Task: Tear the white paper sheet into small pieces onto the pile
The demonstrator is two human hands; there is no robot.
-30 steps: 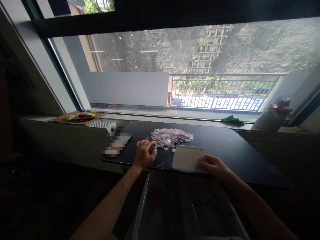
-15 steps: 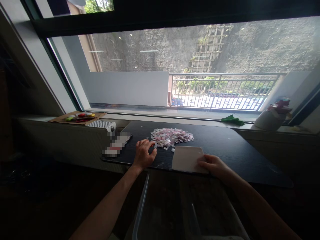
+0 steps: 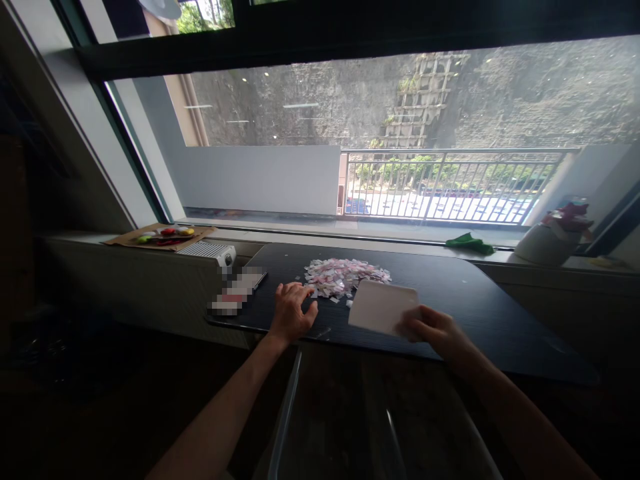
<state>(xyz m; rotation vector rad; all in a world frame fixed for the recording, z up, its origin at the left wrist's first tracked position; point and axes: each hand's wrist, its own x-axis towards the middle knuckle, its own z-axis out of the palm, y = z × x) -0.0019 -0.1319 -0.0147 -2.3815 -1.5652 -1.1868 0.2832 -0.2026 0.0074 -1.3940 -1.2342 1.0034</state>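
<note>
A heap of small pale pink and white flakes (image 3: 345, 275), perhaps paper or plastic, lies on the dark tabletop (image 3: 465, 300). At the heap's near left edge, my left hand (image 3: 294, 312) is bent over the surface, thumb apart from the fingers, with nothing held. Whether its fingertips touch the flakes is hard to tell. My right hand (image 3: 431, 325) pinches the right end of a flat, whitish rectangular board (image 3: 383, 307). The board is tilted in front of the heap and seems raised off the table. It covers the heap's near right part.
A clear-walled bin (image 3: 286, 413) sits below the table's near edge. A blurred-out flat item (image 3: 237, 293) lies at the table's left. On the sill are a green cloth (image 3: 470, 243), a whitish container (image 3: 547, 240) and cardboard (image 3: 117, 235) with colourful small items. A window stands behind.
My right hand has lifted and tilted the board off the table's near edge. My left hand keeps about the same place by the heap. The view has shifted slightly.
</note>
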